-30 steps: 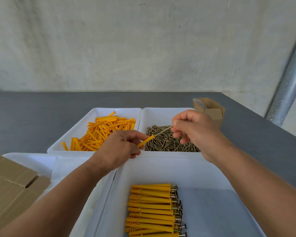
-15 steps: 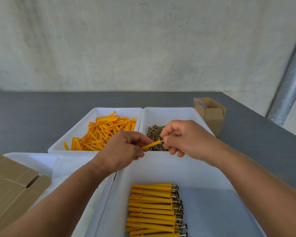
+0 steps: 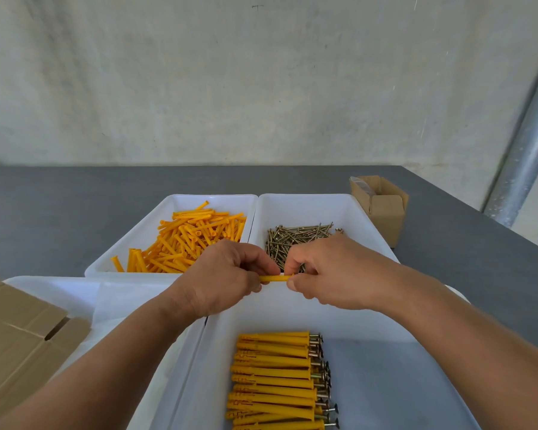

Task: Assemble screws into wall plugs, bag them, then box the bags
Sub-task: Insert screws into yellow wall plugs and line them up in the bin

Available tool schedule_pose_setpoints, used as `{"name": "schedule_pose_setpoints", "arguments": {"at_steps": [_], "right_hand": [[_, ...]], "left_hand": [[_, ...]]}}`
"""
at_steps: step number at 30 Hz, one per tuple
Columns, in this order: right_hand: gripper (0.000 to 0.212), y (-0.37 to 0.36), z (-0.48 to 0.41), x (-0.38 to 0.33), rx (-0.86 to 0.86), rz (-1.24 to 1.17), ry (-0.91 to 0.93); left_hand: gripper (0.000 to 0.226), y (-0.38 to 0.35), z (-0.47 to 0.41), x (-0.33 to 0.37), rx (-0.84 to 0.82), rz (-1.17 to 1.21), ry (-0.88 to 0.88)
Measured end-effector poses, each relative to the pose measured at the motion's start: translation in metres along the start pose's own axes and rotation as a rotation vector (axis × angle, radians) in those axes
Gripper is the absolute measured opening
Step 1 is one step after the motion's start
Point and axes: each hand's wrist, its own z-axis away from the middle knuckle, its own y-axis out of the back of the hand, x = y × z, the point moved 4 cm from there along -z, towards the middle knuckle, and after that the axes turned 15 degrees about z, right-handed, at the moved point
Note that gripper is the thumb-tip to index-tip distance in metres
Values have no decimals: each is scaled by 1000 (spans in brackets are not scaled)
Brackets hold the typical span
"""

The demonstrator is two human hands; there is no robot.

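Observation:
My left hand (image 3: 221, 277) grips one orange wall plug (image 3: 275, 278), which lies level between both hands. My right hand (image 3: 333, 271) pinches the plug's right end, where the screw sits hidden by the fingers. Behind the hands stand a white tray of loose orange plugs (image 3: 187, 237) and a white tray of loose screws (image 3: 295, 240). In the near white tray (image 3: 385, 383) lies a neat row of assembled plugs with screw heads (image 3: 277, 380) showing on their right.
A small open cardboard box (image 3: 382, 206) stands at the back right on the grey table (image 3: 59, 206). Flattened cardboard (image 3: 16, 339) lies at the left over another white tray (image 3: 59, 290) that holds clear plastic. A metal pipe (image 3: 522, 156) runs down the right wall.
My right hand came from above the screw tray down and left to the plug's end. The plug went from tilted to level, and both hands lowered a little toward me.

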Motion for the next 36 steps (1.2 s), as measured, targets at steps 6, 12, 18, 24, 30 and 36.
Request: {"name": "schedule_pose_setpoints", "arguments": {"at_steps": [6, 12, 18, 24, 30, 36], "right_hand": [[7, -6, 3, -1, -124, -5, -11], [8, -15, 8, -6, -290, 12, 6], [16, -28, 8, -10, -370, 162, 16], [19, -27, 9, -14, -332, 264, 55], [20, -30, 9, -17, -295, 371, 88], [20, -31, 8, -16, -292, 381, 87]], "left_hand": [[32, 5, -2, -1, 37, -33, -53], [33, 25, -8, -12, 319, -181, -99], [20, 45, -11, -30, 544, -469, -54], [18, 61, -15, -50, 594, -712, 73], [50, 64, -18, -65, 491, -767, 269], [66, 63, -19, -71, 358, -843, 386]]}}
